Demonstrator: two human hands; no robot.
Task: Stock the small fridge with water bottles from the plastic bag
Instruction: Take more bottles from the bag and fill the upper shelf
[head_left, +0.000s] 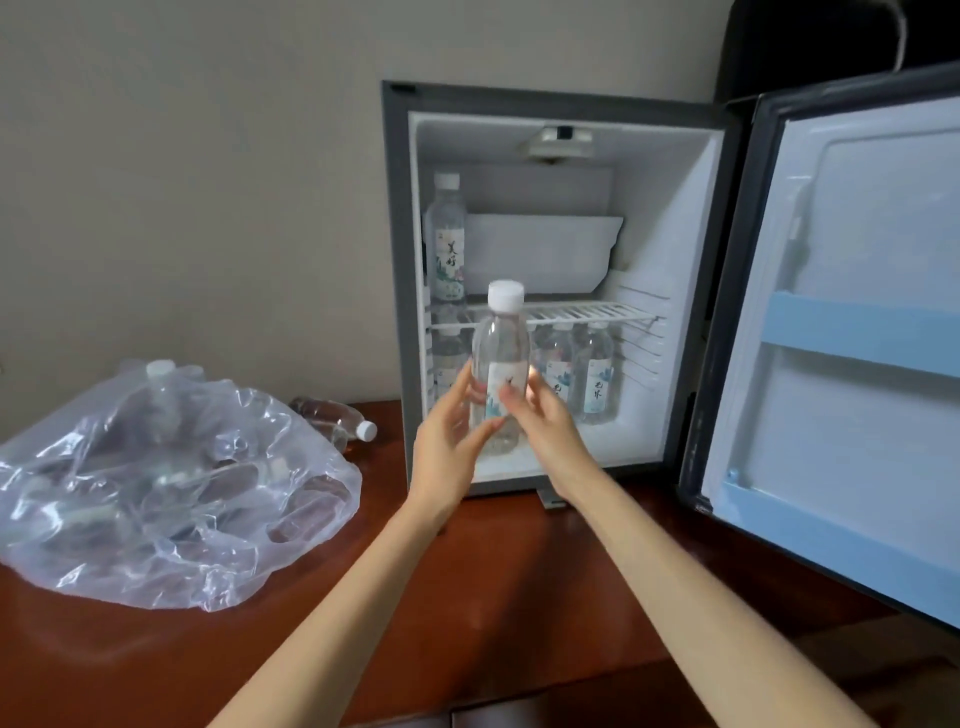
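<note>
A clear water bottle with a white cap stands upright in front of the open small fridge. My left hand holds its left side with curled fingers, and my right hand holds its right side. One bottle stands on the wire shelf at the left. Several bottles stand on the fridge floor behind the held one. The clear plastic bag lies on the wooden table at the left, with more bottles showing through it.
The fridge door hangs open to the right, with light blue racks. A bottle lies on its side on the table between bag and fridge. A white tray sits on the upper shelf. A beige wall is behind.
</note>
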